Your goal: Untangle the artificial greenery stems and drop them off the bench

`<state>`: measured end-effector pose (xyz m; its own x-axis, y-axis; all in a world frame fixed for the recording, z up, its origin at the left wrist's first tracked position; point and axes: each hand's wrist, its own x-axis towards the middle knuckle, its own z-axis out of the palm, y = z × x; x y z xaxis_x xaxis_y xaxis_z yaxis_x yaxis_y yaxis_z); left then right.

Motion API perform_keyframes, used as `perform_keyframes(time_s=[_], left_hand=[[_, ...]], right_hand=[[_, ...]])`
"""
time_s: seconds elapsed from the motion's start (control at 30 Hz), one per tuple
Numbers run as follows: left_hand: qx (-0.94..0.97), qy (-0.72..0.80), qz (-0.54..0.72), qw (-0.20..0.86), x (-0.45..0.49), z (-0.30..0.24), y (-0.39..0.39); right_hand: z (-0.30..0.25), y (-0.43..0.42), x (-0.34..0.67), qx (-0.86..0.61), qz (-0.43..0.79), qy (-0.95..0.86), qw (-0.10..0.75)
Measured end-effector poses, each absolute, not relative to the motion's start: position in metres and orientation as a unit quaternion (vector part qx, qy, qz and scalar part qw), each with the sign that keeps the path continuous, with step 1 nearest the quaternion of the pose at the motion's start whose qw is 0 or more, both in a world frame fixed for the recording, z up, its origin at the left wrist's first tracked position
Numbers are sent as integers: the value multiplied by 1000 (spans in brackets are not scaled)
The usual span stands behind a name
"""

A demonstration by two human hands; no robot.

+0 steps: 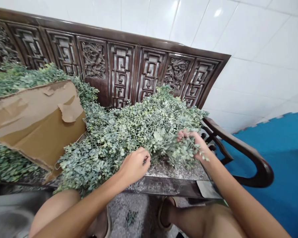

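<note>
A big heap of artificial green leafy sprigs (139, 129) lies on the seat of a carved dark wooden bench (164, 185). My left hand (135, 164) is closed at the heap's near edge, fingers curled and pinched on something I cannot make out among the stems. My right hand (196, 143) is buried in the heap's right side, fingers wrapped round a clump of leafy sprigs (183, 150), partly hidden by the leaves.
A torn cardboard box (37, 122) lies tipped on the bench at left, with more greenery (12, 77) over and under it. The bench's carved backrest (121, 71) stands against a white tiled wall. Its armrest (248, 155) curves at right above blue floor mats (283, 165). My knees show below.
</note>
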<state>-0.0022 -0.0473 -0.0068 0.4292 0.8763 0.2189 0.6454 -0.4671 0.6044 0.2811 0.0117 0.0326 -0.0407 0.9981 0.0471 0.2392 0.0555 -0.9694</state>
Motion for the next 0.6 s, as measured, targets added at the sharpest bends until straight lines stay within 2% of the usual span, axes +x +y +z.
perform_keyframes(time_s=[0.17, 0.27, 0.33, 0.4, 0.47, 0.53, 0.6], left_hand=[[812, 470, 254, 235, 0, -15, -47], [797, 471, 268, 266, 2, -15, -46], [770, 462, 293, 329, 2, -10, -44], [703, 439, 324, 456, 3, -1, -43], [593, 380, 345, 620, 1, 10, -42], [471, 299, 347, 754, -4, 20, -42], [372, 249, 356, 820, -10, 27, -42]], right_hand=[[89, 21, 281, -330, 492, -513, 622], [118, 20, 281, -257, 511, -494, 655], [129, 16, 277, -242, 510, -499, 657], [131, 8, 268, -233, 515, -516, 643], [125, -2, 255, -233, 513, -573, 595], [116, -15, 241, -240, 487, -666, 511], [109, -31, 226, -246, 452, -756, 405]])
